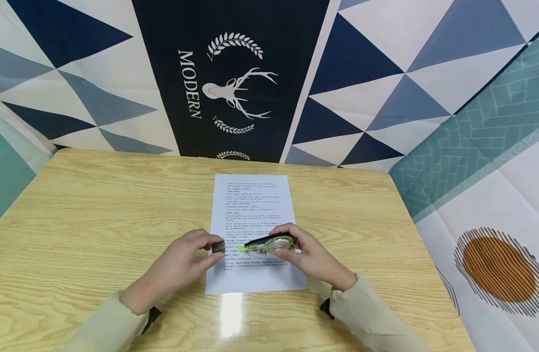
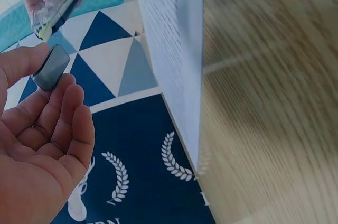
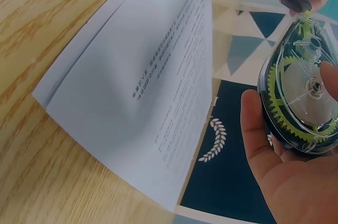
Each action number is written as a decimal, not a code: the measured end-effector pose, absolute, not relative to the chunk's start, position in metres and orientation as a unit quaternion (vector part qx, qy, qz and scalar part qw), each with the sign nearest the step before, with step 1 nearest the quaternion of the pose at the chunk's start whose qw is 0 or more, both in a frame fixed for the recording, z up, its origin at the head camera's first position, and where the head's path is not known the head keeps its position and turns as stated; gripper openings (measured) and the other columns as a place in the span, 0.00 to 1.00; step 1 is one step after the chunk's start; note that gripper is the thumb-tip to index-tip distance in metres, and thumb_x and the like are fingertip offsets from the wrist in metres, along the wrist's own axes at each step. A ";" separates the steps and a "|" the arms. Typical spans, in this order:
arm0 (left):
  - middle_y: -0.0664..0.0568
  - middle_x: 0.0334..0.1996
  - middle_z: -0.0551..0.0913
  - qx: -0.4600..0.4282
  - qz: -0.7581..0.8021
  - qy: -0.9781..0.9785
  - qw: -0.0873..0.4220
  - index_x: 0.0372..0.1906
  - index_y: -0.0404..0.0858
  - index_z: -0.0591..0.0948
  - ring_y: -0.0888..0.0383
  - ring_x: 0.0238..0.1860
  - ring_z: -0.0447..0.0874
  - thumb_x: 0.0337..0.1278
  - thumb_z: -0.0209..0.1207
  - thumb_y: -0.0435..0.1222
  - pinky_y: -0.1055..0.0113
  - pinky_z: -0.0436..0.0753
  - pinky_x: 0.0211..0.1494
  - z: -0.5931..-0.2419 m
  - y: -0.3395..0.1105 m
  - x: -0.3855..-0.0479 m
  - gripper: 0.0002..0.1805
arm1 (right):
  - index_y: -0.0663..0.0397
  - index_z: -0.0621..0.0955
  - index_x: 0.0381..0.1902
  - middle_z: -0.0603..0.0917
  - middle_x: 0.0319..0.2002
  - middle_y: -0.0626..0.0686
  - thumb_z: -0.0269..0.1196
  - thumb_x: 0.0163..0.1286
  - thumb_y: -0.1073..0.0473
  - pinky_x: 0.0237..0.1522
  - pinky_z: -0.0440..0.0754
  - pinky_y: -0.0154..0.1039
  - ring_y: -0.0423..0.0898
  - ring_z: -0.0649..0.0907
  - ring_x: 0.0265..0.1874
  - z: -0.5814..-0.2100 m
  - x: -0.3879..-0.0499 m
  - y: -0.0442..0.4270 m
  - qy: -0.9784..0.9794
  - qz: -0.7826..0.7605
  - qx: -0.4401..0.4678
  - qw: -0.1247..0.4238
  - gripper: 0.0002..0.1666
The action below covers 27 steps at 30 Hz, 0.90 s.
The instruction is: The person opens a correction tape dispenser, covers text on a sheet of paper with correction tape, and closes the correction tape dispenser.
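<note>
Between thumb and fingers, my left hand [image 1: 180,260] pinches a small dark cap [image 1: 218,247], which the left wrist view shows as a grey, rounded block. My right hand [image 1: 311,255] grips a correction tape [image 1: 269,245] with a clear shell, a black edge and green gear wheels inside. Its bright green tip points left toward the cap, and a small gap separates them in the head view. Both hands are above a printed sheet of paper [image 1: 256,220] lying on the table. The right palm and fingers partly hide the correction tape's wide end in the right wrist view.
The wooden table [image 1: 119,210] spreads out on both sides of the paper. Behind it hangs a cloth [image 1: 370,63] with triangles and a deer-head print. Light glares off the tabletop just in front of the sheet. More than one sheet edge shows in the right wrist view.
</note>
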<state>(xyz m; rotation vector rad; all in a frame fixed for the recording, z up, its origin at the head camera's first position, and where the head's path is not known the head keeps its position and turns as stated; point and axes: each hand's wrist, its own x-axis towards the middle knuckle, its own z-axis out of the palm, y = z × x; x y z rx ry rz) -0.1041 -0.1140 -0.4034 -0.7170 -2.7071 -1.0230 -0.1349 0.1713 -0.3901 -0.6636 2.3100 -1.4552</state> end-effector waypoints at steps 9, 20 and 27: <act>0.62 0.33 0.81 -0.208 -0.345 -0.912 0.070 0.41 0.43 0.83 0.65 0.36 0.76 0.51 0.65 0.38 0.67 0.81 0.41 -0.408 -0.128 -0.106 0.11 | 0.47 0.74 0.53 0.77 0.55 0.47 0.61 0.65 0.59 0.55 0.72 0.35 0.44 0.75 0.55 -0.390 -0.134 0.174 0.816 -0.510 -0.223 0.157 0.19; 0.60 0.35 0.81 -0.172 -0.347 -0.921 0.038 0.42 0.42 0.83 0.63 0.38 0.78 0.53 0.64 0.40 0.65 0.82 0.44 -0.418 -0.152 -0.111 0.11 | 0.46 0.74 0.53 0.77 0.55 0.49 0.61 0.65 0.60 0.58 0.69 0.36 0.44 0.73 0.58 -0.395 -0.136 0.179 0.818 -0.509 -0.221 0.151 0.18; 0.55 0.37 0.81 -0.135 -0.345 -0.929 -0.002 0.45 0.37 0.82 0.60 0.39 0.77 0.57 0.61 0.44 0.64 0.81 0.44 -0.422 -0.172 -0.114 0.16 | 0.53 0.74 0.54 0.76 0.57 0.54 0.60 0.65 0.61 0.57 0.69 0.35 0.46 0.73 0.58 -0.396 -0.136 0.181 0.819 -0.511 -0.211 0.154 0.19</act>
